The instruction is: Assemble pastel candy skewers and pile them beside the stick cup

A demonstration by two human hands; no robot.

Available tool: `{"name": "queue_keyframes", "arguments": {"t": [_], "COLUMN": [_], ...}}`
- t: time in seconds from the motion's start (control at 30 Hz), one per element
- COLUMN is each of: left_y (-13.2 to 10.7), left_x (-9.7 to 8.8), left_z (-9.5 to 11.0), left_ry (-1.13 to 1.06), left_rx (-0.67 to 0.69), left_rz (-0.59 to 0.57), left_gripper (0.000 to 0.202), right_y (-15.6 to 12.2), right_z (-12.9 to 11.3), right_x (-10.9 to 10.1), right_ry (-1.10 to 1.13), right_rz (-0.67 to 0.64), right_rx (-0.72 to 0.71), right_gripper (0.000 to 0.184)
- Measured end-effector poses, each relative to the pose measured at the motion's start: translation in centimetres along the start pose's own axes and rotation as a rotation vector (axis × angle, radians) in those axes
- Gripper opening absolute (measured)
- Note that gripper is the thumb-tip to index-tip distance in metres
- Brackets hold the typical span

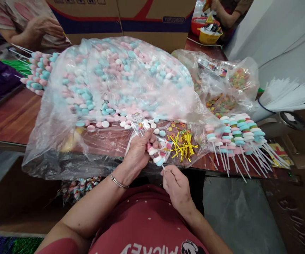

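My left hand [139, 150] is closed around a small clear wrapper bag [139, 121] with a candy skewer [156, 155] of pink, white and blue discs going into it. My right hand [175, 183] pinches the white stick end of that skewer just below the candies. Both hands are at the near edge of the wooden table [12, 120]. Right beside them lies a heap of gold twist ties [184, 144] on the plastic.
A big clear bag [115, 81] of pink, blue and white candies fills the table's middle. Finished skewers [234, 135] lie at the right, more [40, 72] at the far left. White sticks [287, 95], cardboard boxes [131, 17] and other people's hands [43, 26] are at the back.
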State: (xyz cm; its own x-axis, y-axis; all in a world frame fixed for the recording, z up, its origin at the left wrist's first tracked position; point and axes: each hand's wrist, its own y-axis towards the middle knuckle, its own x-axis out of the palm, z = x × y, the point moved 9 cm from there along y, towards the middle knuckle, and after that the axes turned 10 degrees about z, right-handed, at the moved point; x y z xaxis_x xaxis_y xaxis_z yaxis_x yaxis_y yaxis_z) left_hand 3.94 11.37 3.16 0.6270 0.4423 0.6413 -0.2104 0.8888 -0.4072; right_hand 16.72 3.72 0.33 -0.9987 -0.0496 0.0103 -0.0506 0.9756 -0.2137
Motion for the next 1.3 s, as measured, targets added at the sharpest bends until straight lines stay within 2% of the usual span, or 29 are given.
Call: {"name": "queue_keyframes", "arguments": {"t": [0.07, 0.13, 0.17, 0.23, 0.3, 0.37, 0.5, 0.57, 0.63, 0.73, 0.8, 0.93, 1.07, 1.17, 1.23, 1.3], "left_y": [0.0, -0.1, -0.2, -0.6, -0.9, -1.2, -1.8, -1.8, -1.4, -0.4, 0.3, 0.9, 0.5, 0.4, 0.4, 0.5], "left_x": [-0.4, -0.9, -1.1, -1.4, -1.5, -1.3, -0.8, -0.9, -1.2, -2.0, -2.4, -2.0, -0.4, 0.0, 0.0, -0.2], "left_z": [-0.2, -0.7, -1.1, -1.8, -2.2, -2.5, -2.4, -1.5, 0.1, 2.6, 3.4, 3.2, 2.7, 2.5, 2.3, 2.0], "left_ry": [0.01, 0.032, 0.045, 0.062, 0.066, 0.07, 0.079, 0.068, 0.027, -0.06, -0.099, -0.144, -0.157, -0.117, -0.082, -0.047], "left_rx": [-0.014, -0.04, -0.055, -0.069, -0.06, -0.062, -0.104, -0.1, -0.054, 0.033, 0.051, 0.028, 0.038, 0.057, 0.062, 0.06], "left_rz": [0.025, 0.059, 0.079, 0.125, 0.155, 0.148, 0.045, 0.003, -0.002, 0.039, 0.069, 0.078, -0.005, -0.003, -0.006, -0.008], "left_gripper": [0.04, 0.04, 0.041, 0.043, 0.045, 0.044, 0.043, 0.048, 0.051, 0.049, 0.046, 0.04, 0.032, 0.032, 0.035, 0.037], "right_y": [-0.1, -1.4, -2.0, -2.8, -3.0, -2.4, -0.3, -0.2, -0.2, -0.3, -0.3, -0.4, -0.6, -1.2, -1.1, -0.4], "right_z": [-2.8, -5.0, -5.6, -5.9, -5.8, -5.1, -0.9, 0.6, 0.9, 0.4, 0.3, 1.0, 1.9, 2.1, 2.0, 1.4], "right_x": [-1.5, -1.3, -0.7, 0.4, 1.1, 0.9, -0.4, -0.6, -0.7, -0.7, -0.5, 0.5, 2.4, 4.0, 3.8, 2.4], "right_ry": [-0.398, -0.724, -0.833, -0.946, -0.939, -0.829, -0.299, -0.067, 0.012, -0.046, -0.083, 0.019, 0.259, 0.394, 0.36, 0.167], "right_rz": [0.19, 0.331, 0.37, 0.388, 0.359, 0.29, 0.08, 0.042, 0.041, 0.044, 0.03, -0.04, -0.148, -0.263, -0.247, -0.138], "right_rx": [-0.411, -0.77, -0.9, -1.051, -1.075, -0.942, -0.297, -0.084, -0.036, -0.103, -0.129, -0.026, 0.234, 0.39, 0.366, 0.197], "right_gripper": [0.021, 0.022, 0.022, 0.021, 0.02, 0.02, 0.025, 0.027, 0.027, 0.026, 0.025, 0.025, 0.021, 0.02, 0.02, 0.021]}}
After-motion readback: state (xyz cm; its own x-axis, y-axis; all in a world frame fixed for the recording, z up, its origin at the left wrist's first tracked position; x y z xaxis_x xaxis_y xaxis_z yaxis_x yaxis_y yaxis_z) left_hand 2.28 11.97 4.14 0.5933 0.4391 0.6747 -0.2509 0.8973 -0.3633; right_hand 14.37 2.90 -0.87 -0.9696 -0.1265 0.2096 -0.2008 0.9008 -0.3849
